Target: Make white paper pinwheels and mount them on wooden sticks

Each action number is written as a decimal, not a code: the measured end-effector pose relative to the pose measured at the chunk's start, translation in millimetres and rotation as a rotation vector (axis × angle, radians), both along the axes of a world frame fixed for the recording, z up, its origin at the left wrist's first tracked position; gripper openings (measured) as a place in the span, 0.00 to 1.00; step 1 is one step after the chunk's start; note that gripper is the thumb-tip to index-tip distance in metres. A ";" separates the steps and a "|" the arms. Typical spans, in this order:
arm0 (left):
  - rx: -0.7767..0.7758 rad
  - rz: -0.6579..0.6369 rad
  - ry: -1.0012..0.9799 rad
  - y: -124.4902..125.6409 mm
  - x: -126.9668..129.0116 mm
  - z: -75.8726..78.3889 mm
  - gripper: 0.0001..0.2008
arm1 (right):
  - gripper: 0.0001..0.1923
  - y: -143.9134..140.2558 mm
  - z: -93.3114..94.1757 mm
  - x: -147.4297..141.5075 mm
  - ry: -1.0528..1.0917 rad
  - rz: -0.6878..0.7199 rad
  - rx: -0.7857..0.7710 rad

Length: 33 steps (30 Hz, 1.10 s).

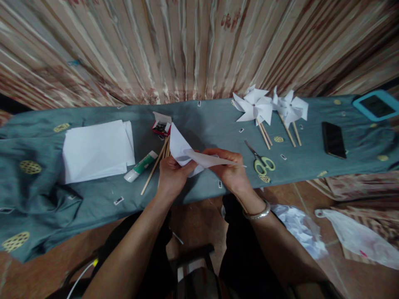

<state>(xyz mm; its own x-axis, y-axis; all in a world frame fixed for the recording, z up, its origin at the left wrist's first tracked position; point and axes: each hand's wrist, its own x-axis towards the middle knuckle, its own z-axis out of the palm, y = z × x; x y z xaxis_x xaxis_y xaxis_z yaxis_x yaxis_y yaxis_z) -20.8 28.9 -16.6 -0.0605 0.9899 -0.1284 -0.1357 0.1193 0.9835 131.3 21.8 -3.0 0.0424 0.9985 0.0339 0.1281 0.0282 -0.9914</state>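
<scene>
Head view shows your 2 hands near the middle of the counter [215,126], close to its near edge. You have a folded white paper [179,143] up between them. Your left hand [173,172] has its fingers bent and pinched on the paper, with the thumb on top. Your right hand [229,170] has its fingers closed on the other side, but a flap of paper hides part of them.

Just past your left hand, thin wooden sticks [154,168] lie at a slant. A small red box [162,126] with its lid up sits near their far end. Next to the sticks is a green and white glue tube [141,167]. More to the left, a stack of white paper [95,151] lies flat.

To the right of your right hand, scissors [260,160] with green handles lie near the near edge. White paper pinwheels [254,106] on sticks lie by the far edge, right of the middle. A black phone [334,140] is farther right. Close to the far right corner is a tablet [375,106] with a blue rim. Your right wrist wears a silver bangle [258,211].
</scene>
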 end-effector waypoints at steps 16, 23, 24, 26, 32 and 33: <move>-0.035 0.013 -0.031 -1.8 7.0 -10.4 0.15 | 0.07 -0.5 -10.6 7.1 -0.067 0.056 -0.012; -0.060 0.006 -0.016 -3.2 7.2 -15.4 0.16 | 0.07 -1.4 -9.1 9.1 -0.124 0.082 -0.025; -0.065 0.004 -0.021 -3.8 7.3 -16.5 0.16 | 0.06 -1.5 -8.5 9.6 -0.139 0.078 -0.024; -0.077 0.004 -0.026 -5.4 7.7 -17.6 0.15 | 0.06 -1.9 -7.9 11.0 -0.155 0.070 -0.036; -0.122 -0.013 -0.033 -12.5 9.5 -12.8 0.12 | 0.09 -6.7 -10.6 14.7 -0.190 0.126 -0.094; -0.124 -0.011 -0.030 -13.3 9.6 -12.1 0.12 | 0.09 -7.6 -11.5 14.9 -0.197 0.120 -0.096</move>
